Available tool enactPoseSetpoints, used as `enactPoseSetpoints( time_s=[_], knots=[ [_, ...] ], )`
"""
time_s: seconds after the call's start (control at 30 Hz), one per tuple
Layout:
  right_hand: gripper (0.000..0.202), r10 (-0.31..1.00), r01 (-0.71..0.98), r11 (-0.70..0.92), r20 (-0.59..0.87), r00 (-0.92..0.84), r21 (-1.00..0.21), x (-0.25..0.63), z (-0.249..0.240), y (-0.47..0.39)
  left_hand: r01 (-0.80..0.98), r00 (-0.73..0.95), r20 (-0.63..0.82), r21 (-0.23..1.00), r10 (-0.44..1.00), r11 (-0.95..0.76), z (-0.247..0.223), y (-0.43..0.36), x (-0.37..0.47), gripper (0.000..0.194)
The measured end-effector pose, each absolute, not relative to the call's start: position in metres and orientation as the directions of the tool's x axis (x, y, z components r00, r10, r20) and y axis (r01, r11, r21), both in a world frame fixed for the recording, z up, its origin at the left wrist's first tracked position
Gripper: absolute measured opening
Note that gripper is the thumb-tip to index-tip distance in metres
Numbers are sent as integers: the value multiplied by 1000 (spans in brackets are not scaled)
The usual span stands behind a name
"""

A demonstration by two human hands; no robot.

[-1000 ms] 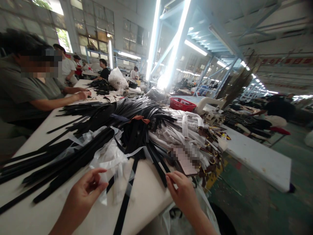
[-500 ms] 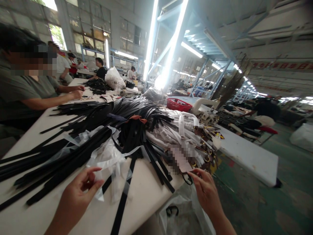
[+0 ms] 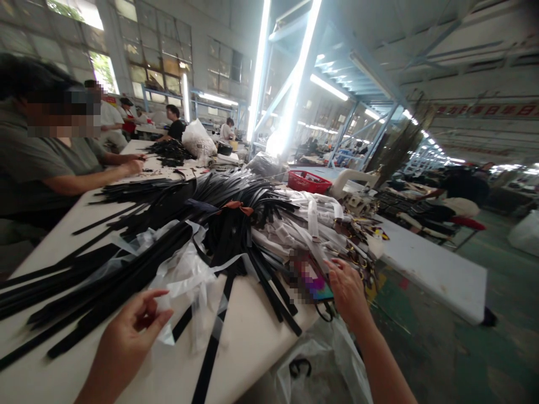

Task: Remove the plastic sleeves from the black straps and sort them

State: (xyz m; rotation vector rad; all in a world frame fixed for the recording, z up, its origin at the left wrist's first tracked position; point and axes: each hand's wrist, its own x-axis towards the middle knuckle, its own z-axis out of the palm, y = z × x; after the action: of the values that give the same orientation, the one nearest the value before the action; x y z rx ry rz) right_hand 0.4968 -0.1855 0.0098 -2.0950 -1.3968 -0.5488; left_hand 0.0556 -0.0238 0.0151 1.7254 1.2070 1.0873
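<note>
At the table's near edge, left hand [image 3: 126,336] pinches clear plastic wrap [image 3: 185,275]; black strap [image 3: 213,348] runs lengthwise toward the pile.

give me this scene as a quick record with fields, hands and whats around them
left hand: pinching clear plastic wrap
right hand: on a phone with a lit screen, at the table edge
table: white, piled with black straps and white wrapped straps
behind: red basket
left side: another person's arm on the table
</note>
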Motion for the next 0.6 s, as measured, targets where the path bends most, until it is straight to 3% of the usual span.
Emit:
enactPoseSetpoints(
  time_s=[0.37,0.6],
  knots=[
    [44,716,933,-255,598,359,-253,499,-21,-214,332,167,227,903,959,-272,12,-23,54,56],
    [45,728,929,-276,577,371,-249,493,-10,-202,325,150,224,908,963,-262,14,-23,53,58]
  ],
)
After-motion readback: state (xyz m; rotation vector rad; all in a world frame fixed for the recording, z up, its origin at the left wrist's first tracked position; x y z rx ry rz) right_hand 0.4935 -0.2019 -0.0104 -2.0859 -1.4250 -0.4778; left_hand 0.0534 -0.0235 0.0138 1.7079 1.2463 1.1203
